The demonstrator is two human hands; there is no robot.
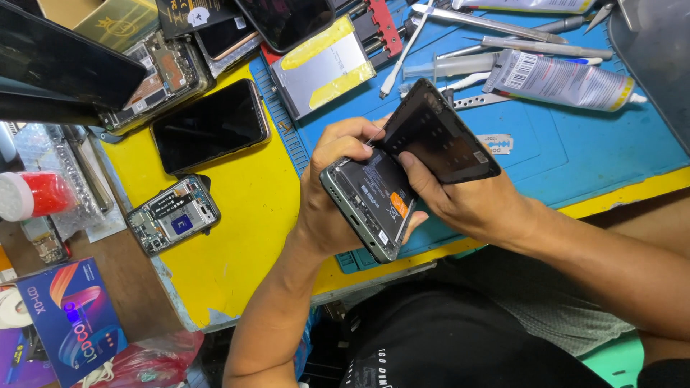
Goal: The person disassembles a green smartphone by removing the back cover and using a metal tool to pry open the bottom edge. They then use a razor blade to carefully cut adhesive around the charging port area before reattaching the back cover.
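- The left hand (332, 194) grips an opened phone (370, 205) by its green frame, held over the counter's (244, 215) near edge, insides facing up.
- The right hand (460, 201) pinches the dark back cover (438, 136), lifted at an angle off the phone, thumb beneath it.
- A razor blade (497, 144) lies on the blue mat (575, 154) just beyond.
- Another dark phone (210, 126) lies on the yellow part.
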